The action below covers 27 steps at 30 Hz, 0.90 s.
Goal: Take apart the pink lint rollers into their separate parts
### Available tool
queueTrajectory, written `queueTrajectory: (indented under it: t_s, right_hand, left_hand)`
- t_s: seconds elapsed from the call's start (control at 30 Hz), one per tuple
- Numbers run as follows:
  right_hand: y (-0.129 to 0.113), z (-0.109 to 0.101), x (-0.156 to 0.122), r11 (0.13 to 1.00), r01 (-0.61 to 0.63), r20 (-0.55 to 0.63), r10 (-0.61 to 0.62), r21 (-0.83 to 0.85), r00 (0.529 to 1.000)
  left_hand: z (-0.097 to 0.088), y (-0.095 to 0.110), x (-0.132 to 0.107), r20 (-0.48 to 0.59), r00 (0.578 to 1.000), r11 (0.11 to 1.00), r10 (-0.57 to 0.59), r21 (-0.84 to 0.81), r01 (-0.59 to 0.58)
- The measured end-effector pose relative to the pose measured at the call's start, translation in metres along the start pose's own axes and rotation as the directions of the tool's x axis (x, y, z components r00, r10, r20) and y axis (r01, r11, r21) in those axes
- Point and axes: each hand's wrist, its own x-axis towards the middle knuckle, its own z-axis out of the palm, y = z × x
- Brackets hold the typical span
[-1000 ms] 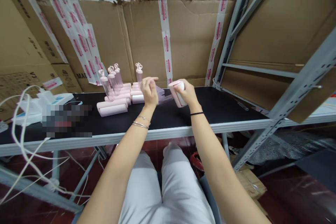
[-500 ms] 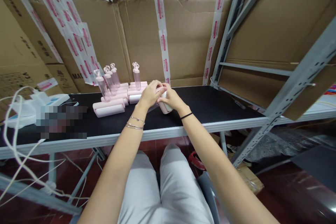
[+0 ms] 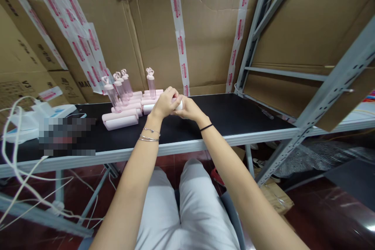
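Observation:
My left hand (image 3: 165,103) and my right hand (image 3: 190,109) meet above the black tabletop, fingers wrapped around a pale cylinder (image 3: 179,105). Only its white rounded end shows; the rest is covered by my fingers. To the left of my hands lie several pale pink and white cylinders (image 3: 120,120) in rows. Several clear pink tubes (image 3: 112,95) with pale caps and loops on top stand among them. One more such tube (image 3: 151,86) stands just behind my left hand.
The black table (image 3: 231,119) has a metal front edge. At the left are a white power strip (image 3: 63,111), tangled white cables (image 3: 20,156) and a blurred-out item. Taped cardboard (image 3: 211,47) walls the back, and a metal shelf post (image 3: 319,105) rises on the right.
The pale cylinder has been turned in my hands: its long side hung toward me before, and now its white end shows between my fingers. The view has shifted slightly.

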Motion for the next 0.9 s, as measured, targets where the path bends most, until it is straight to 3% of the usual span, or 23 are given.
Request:
queueTrajectory:
  t_s: [0.17,0.37,0.47,0.57,0.63,0.73,0.83,0.9]
  right_hand:
    - [-0.004,-0.002,-0.001,0.996,-0.027,0.048,0.022,0.09,0.999]
    - [-0.005,-0.009,-0.002,0.98,-0.038,0.05,0.029,0.196,0.998]
    - [-0.001,-0.012,0.0,0.967,-0.037,-0.054,0.052,0.25,0.997]
    - [0.005,-0.014,0.005,0.908,-0.004,-0.276,0.131,0.418,0.952]
    - [0.01,-0.017,0.009,0.812,0.041,-0.406,0.247,0.582,0.88]
    - [0.018,-0.02,0.013,0.657,0.061,-0.443,0.434,0.752,0.784]
    - [0.024,-0.022,0.014,0.61,0.043,-0.428,0.502,0.791,0.751]
    - [0.025,-0.021,0.015,0.629,0.036,-0.437,0.497,0.777,0.75]
  left_hand:
    - [0.001,0.0,-0.003,-0.061,0.996,0.997,0.063,0.053,-0.06]
    - [-0.002,-0.002,-0.006,-0.058,0.998,0.999,0.014,0.052,-0.011]
    - [0.0,-0.004,-0.006,-0.075,0.997,0.999,-0.034,-0.012,0.033]
    - [0.004,-0.004,-0.007,-0.083,0.991,0.992,-0.107,-0.072,0.101]
    - [0.007,-0.002,-0.007,-0.031,0.989,0.986,-0.142,-0.091,0.138]
    - [0.01,0.004,-0.008,0.13,0.98,0.979,-0.153,-0.112,0.168]
    - [0.014,0.008,-0.008,0.33,0.924,0.956,-0.194,-0.148,0.254]
    - [0.017,0.008,-0.009,0.371,0.894,0.925,-0.25,-0.183,0.334]
